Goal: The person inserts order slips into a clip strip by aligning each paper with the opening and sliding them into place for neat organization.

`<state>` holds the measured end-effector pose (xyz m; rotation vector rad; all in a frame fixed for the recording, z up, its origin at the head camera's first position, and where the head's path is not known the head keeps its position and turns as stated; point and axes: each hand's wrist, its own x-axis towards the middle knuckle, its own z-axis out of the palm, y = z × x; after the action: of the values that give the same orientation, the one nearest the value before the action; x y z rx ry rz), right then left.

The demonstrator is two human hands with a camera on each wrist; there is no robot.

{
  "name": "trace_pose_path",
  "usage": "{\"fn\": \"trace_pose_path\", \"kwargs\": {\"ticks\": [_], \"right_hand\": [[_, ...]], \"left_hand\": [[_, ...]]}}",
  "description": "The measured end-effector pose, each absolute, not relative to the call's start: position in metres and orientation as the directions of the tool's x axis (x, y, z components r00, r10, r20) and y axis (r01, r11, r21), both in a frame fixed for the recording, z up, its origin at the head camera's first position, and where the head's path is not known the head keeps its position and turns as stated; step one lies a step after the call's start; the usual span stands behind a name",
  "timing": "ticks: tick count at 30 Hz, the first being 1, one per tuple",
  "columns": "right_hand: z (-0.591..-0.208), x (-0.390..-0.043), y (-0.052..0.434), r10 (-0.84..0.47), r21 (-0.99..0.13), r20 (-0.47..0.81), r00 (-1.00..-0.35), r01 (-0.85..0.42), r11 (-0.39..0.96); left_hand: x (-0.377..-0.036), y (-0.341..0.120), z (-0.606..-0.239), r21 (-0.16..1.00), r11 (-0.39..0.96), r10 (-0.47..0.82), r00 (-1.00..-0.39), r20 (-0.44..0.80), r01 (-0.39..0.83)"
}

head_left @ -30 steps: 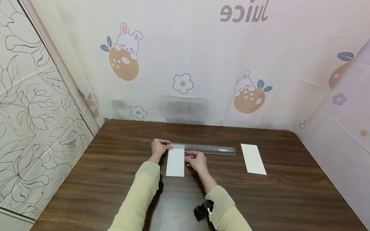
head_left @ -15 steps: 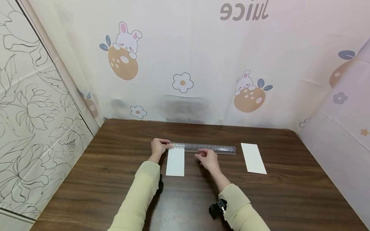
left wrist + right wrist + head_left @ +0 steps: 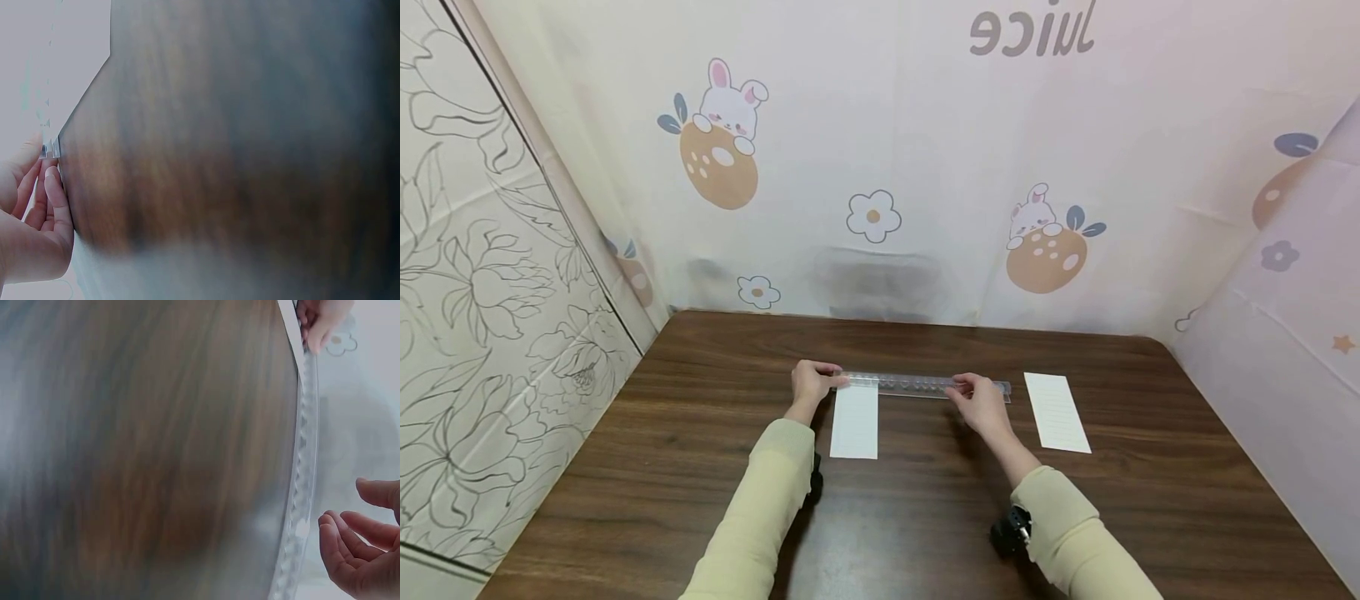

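Observation:
A long clear plastic ruler [image 3: 917,384] lies across the far part of the table. My left hand [image 3: 812,386] pinches its left end between thumb and fingers; the left wrist view shows the same hand [image 3: 37,219] at the tip of the strip. One white lined paper slip [image 3: 854,425] has its top edge at the ruler, beside my left fingers. My right hand [image 3: 985,406] is over the ruler near its right end. In the right wrist view this hand [image 3: 365,550] has loosely bent fingers, thumb apart, with nothing between them.
A second lined paper slip [image 3: 1057,412] lies to the right of the ruler. The dark wooden table [image 3: 700,483] ends at a printed curtain [image 3: 820,150] behind, with more curtain along both sides.
My right hand has moved right along the ruler, from beside the left paper slip to near the ruler's right end. The left hand, ruler and both slips have stayed put.

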<state>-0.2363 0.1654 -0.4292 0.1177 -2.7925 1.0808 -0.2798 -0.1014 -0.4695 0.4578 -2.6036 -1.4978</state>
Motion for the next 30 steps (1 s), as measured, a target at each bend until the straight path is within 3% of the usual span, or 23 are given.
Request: {"fn": "trace_pose_path", "kwargs": {"ticks": [20,30], "right_hand": [[-0.418,-0.248,0.241,0.054,-0.506,0.183,-0.982,-0.048,0.861],[-0.425,-0.248,0.268,0.153,-0.481,0.037,-0.988,0.117,0.869]], "left_hand": [[-0.277,-0.101,-0.466,0.866,0.455,-0.307,-0.949,-0.066,-0.207],[-0.277,-0.101,-0.466,0.861,0.465,-0.308,-0.95,-0.058,-0.204]]}}
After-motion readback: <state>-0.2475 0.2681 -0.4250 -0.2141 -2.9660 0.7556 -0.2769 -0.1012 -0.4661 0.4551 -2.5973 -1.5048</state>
